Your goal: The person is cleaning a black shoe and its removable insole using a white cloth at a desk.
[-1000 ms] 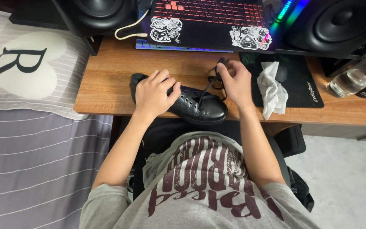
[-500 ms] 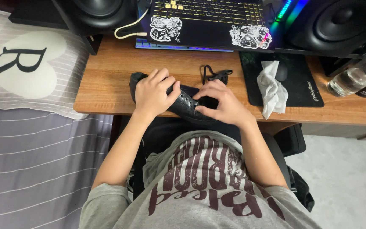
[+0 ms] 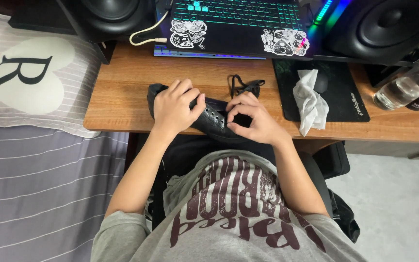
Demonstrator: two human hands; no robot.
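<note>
black shoe [image 3: 208, 118] — lying at the wooden desk's [image 3: 122, 99] front edge | left hand [image 3: 173, 107] clasped over its heel end | right hand [image 3: 252, 119] pinching at the eyelets — loose black lace [image 3: 242, 87] just behind

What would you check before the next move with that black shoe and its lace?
1. Left hand steadies the black shoe: ok, it grips the heel end.
2. Right hand at the eyelets: ok, fingertips rest on the shoe's front part.
3. Shoe supported: ok, it lies on the wooden desk near the front edge.
4. Loose black lace within reach: ok, just behind the shoe.
5. Lace end threaded: cannot tell, the fingers hide it.
</note>
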